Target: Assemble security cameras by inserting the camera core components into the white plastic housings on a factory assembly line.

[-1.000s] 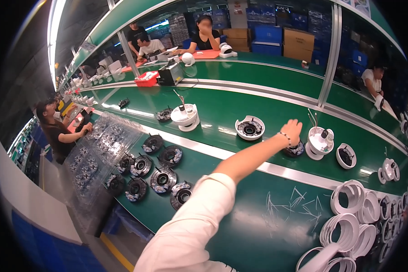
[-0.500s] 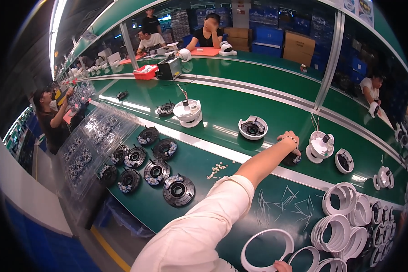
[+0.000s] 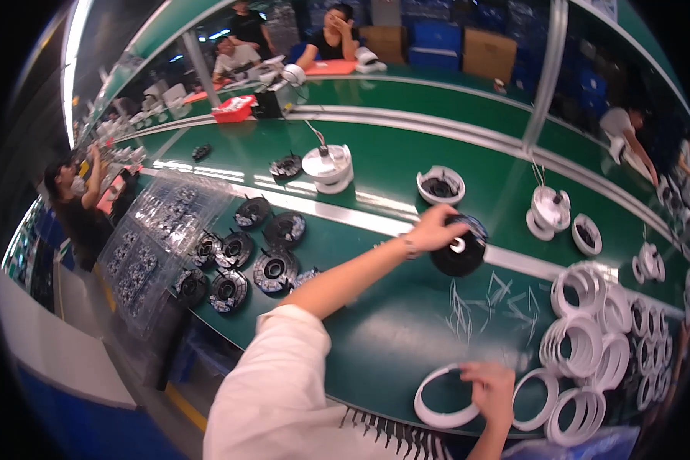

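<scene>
My left hand (image 3: 439,230), at the end of a white sleeve, grips a round black disc-shaped base (image 3: 458,259) by its upper edge. The disc is tilted up off the green bench, its smooth black face and pale centre showing. Just behind it a white bowl-shaped housing (image 3: 454,196) with black parts inside stands on the belt. Lower right, my right hand (image 3: 492,389) is closed at the right side of a white ring (image 3: 428,412); its fingertips are slightly blurred. Another white ring (image 3: 535,424) lies close to that hand.
Stacked white rings (image 3: 566,345) stand at the right. Thin clear strips (image 3: 460,318) lie scattered mid-bench. Several black round bases (image 3: 274,268) sit at the left beside clear trays (image 3: 165,222) of small parts. White camera-like housings (image 3: 330,170) stand along the belt. Other people work across the line.
My left hand has lifted the black disc from the belt and brought it toward me, tilting it. My right hand has come further into view, up along the white ring. The view has shifted.
</scene>
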Motion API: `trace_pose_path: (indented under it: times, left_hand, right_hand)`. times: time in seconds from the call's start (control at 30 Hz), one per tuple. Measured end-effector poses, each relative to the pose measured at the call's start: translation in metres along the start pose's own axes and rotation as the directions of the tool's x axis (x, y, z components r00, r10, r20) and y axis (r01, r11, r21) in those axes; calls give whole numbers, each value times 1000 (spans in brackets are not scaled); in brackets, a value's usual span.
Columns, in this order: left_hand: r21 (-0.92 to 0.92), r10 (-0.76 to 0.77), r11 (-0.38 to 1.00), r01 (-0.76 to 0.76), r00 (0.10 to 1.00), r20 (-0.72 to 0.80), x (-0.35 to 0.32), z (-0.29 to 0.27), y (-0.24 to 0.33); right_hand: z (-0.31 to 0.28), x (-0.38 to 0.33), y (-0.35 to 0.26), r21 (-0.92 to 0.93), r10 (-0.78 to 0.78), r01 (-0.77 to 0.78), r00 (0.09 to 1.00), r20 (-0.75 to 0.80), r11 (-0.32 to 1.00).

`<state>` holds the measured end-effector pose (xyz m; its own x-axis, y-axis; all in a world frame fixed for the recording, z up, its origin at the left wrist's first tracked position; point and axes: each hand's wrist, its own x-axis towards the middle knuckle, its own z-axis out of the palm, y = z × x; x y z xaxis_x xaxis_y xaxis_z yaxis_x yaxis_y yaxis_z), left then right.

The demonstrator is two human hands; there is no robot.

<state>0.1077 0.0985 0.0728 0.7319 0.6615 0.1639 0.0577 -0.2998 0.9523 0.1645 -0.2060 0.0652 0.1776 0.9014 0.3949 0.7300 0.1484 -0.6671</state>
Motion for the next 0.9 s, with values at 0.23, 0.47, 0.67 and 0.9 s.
trace_pose_path:
  times: [0.23, 0.47, 0.67, 0.9]
  left_hand:
    - [-702, -272, 689, 180, 962, -20, -121, -52, 12]
    - [-798, -288, 601, 46, 944, -162, -150, -52, -5]
    - [-840, -185, 541, 46, 980, -66, -157, -44, 3]
    - [-707, -186, 708, 2, 965, -183, -159, -40, 1]
  right_hand:
    - [46, 52, 22, 10, -13, 11, 964, 266, 1000]
    - [28, 25, -40, -262, 236, -176, 946, 222, 949]
    - [35, 13, -40, -377, 393, -264, 861, 322, 888]
    - [37, 16, -39, -329, 330, -241, 911, 247, 913]
